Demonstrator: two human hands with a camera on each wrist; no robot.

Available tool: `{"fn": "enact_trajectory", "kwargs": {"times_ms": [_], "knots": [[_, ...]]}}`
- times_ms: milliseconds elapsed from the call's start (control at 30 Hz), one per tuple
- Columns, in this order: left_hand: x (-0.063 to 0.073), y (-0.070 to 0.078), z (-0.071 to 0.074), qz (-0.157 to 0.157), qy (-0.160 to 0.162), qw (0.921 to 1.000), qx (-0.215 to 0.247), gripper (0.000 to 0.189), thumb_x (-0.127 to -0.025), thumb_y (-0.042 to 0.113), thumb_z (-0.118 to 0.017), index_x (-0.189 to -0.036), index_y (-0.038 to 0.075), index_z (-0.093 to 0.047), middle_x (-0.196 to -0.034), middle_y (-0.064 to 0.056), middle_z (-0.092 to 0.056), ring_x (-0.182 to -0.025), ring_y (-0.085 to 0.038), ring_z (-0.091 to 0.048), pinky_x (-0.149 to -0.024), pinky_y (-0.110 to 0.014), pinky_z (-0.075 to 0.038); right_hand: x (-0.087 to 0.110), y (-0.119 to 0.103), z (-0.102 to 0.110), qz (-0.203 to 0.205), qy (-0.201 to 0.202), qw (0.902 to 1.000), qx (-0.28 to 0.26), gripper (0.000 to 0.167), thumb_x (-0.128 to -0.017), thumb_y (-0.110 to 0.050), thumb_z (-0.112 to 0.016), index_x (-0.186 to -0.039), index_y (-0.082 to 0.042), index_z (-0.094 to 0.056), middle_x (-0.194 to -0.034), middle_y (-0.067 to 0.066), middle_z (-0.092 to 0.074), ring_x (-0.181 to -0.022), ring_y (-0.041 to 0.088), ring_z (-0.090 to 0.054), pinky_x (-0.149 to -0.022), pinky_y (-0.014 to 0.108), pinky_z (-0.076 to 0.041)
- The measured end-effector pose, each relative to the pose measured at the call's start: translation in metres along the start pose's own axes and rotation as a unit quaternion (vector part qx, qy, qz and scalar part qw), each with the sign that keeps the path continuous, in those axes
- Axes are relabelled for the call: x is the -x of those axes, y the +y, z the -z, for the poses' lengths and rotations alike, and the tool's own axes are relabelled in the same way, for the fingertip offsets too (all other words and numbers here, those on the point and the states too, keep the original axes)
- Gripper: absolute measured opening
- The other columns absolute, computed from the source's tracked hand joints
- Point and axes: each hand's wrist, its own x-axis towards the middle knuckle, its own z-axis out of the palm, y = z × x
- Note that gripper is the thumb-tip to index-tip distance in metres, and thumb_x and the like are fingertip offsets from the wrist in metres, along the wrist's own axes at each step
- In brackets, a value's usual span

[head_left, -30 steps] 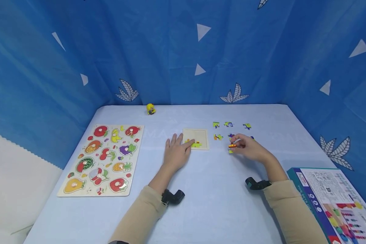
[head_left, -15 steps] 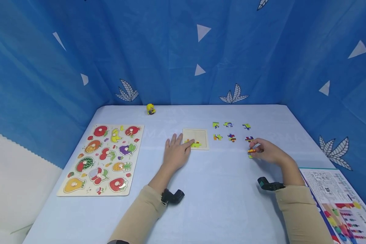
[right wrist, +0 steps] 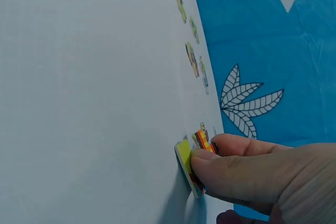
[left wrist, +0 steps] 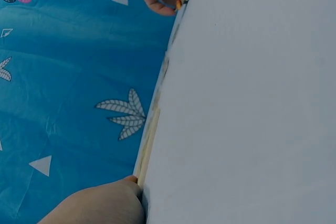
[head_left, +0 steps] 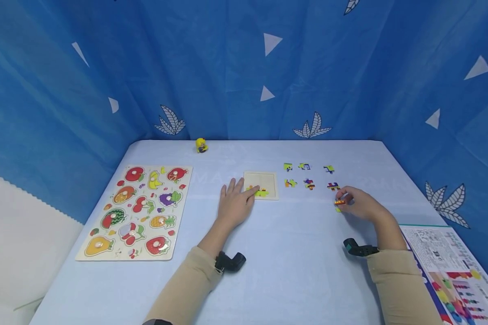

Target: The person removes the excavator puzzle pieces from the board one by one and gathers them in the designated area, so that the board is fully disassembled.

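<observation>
My left hand [head_left: 235,205] lies spread at the left of a small square wooden puzzle tray [head_left: 270,177], one digit resting on the yellow-green puzzle pieces [head_left: 262,192] along its near side. My right hand [head_left: 359,203] pinches a jigsaw piece [right wrist: 185,153] between thumb and fingers. Green and red-yellow parts of it show in the right wrist view; whether it is one piece or two I cannot tell. Just beyond those fingers lies a dark blue and red piece [head_left: 333,186]. Other loose pieces lie in two rows, among them an orange-green one [head_left: 290,183] and a blue-red one [head_left: 309,183].
A large fruit puzzle board [head_left: 179,234] lies on the left of the white table [head_left: 284,280]. At the back edge stands a small yellow figure [head_left: 201,145]. A colourful box [head_left: 435,248] sits at the right front, partly behind my right sleeve. Blue curtain [head_left: 227,67] surrounds the table.
My right hand has moved right with the pinched jigsaw piece, from beside the middle of the loose pieces to their right end, then only slightly. The left hand stays in place.
</observation>
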Motion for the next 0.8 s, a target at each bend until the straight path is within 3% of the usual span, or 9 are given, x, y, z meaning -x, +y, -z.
{"fn": "enact_trajectory", "kwargs": {"times_ms": [367,667,800], "knots": [[0.001,0.0,0.002,-0.005,0.003,1.0,-0.004,0.041,-0.105,0.043,-0.038,-0.144,0.045,-0.047,-0.163,-0.009,-0.03,-0.154,-0.036,-0.018,-0.123,-0.06,-0.013,-0.001,-0.005,-0.005,0.004,0.026,0.9987,0.043,0.027,-0.088,-0.01,-0.071,-0.113,-0.004,-0.064,-0.111,0.02,-0.061,-0.101,0.034,-0.053,-0.086,0.052,-0.047],[-0.001,-0.002,0.001,0.005,0.013,0.9997,0.021,0.047,-0.104,0.041,-0.037,-0.148,0.029,-0.048,-0.161,-0.006,-0.034,-0.154,-0.033,-0.02,-0.124,-0.057,-0.012,-0.009,-0.027,-0.016,0.02,0.045,0.9985,0.022,0.026,-0.094,-0.011,-0.065,-0.119,-0.008,-0.063,-0.106,0.014,-0.062,-0.097,0.028,-0.054,-0.079,0.039,-0.047],[-0.001,-0.002,0.001,0.01,0.013,0.9996,0.024,0.047,-0.104,0.042,-0.036,-0.146,0.027,-0.049,-0.161,-0.006,-0.035,-0.153,-0.032,-0.021,-0.124,-0.056,-0.012,-0.019,-0.044,-0.025,0.037,0.042,0.9983,0.017,0.026,-0.095,-0.013,-0.065,-0.12,-0.01,-0.063,-0.105,0.011,-0.062,-0.095,0.027,-0.054,-0.078,0.038,-0.046]]}}
